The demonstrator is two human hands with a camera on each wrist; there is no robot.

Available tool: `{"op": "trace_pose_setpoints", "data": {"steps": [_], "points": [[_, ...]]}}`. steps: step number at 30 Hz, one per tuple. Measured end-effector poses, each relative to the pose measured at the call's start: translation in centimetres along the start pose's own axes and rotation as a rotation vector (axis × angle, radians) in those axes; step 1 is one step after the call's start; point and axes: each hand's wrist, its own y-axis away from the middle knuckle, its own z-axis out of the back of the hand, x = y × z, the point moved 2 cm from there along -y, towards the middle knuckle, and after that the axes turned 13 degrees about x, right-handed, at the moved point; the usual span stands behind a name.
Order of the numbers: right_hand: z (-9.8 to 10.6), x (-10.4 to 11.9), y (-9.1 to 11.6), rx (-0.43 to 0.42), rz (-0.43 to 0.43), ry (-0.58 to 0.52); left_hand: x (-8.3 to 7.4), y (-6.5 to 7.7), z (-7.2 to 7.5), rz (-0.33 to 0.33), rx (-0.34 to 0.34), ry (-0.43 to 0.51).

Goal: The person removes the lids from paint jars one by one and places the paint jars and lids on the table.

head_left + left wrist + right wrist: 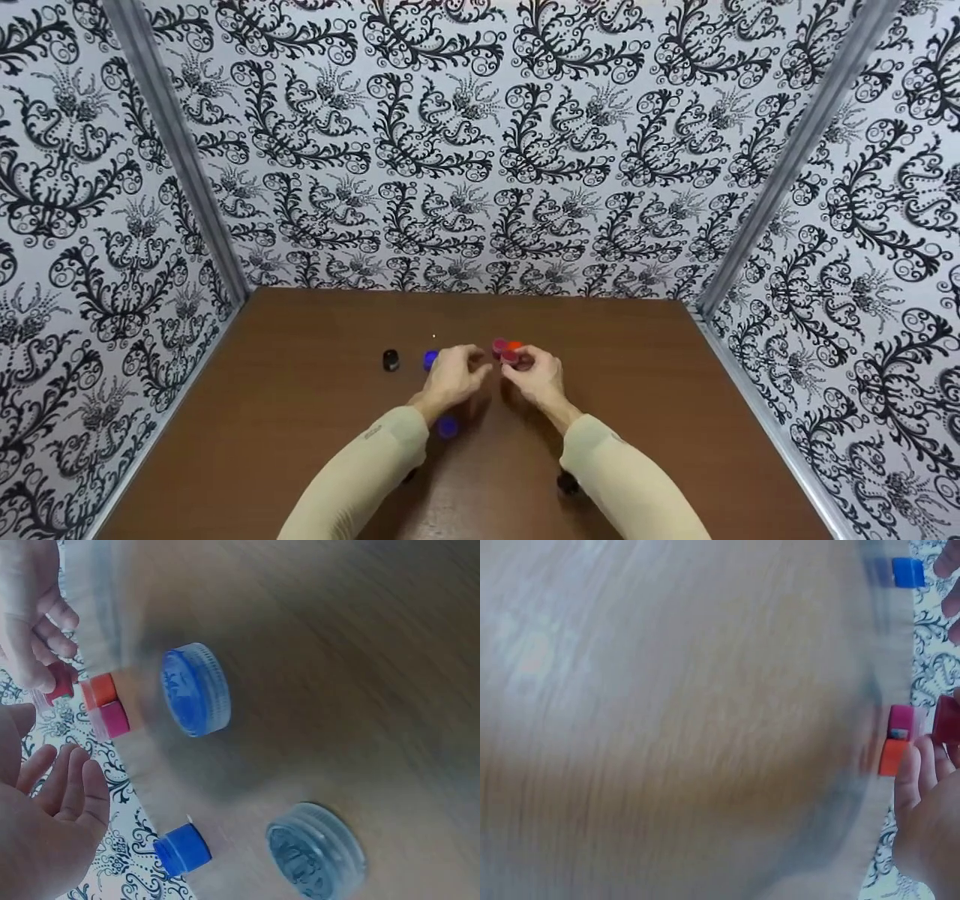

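My right hand (pixel 536 373) pinches a small red jar (pixel 946 720) between thumb and fingers. Just past it stand a pink jar (pixel 114 719) and an orange jar (pixel 99 691), side by side on the table. My left hand (pixel 452 375) is to the left of them, fingers loosely bent and nothing in its grasp. Beyond that hand, a blue jar (pixel 430 360) shows partly from behind it. A clear jar with a blue lid (pixel 187 690) stands nearer, by the left wrist.
A black jar (pixel 391 360) stands at the back left of the brown table (pixel 315 330). Another dark jar (pixel 568 482) is partly under the right forearm, and a further dark one (pixel 409 475) peeks out beside the left sleeve. Patterned walls (pixel 480 150) enclose the back and sides.
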Motion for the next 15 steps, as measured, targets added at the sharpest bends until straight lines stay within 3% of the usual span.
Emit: {"op": "trace_pose_setpoints", "data": {"steps": [8, 15], "points": [[0.3, 0.9, 0.9, 0.125, 0.092, -0.111, -1.7, -0.3, 0.7, -0.024, -0.043, 0.07], [1.0, 1.5, 1.4, 0.161, 0.131, -0.131, -3.6, -0.4, 1.4, -0.03, -0.013, 0.096]]}}
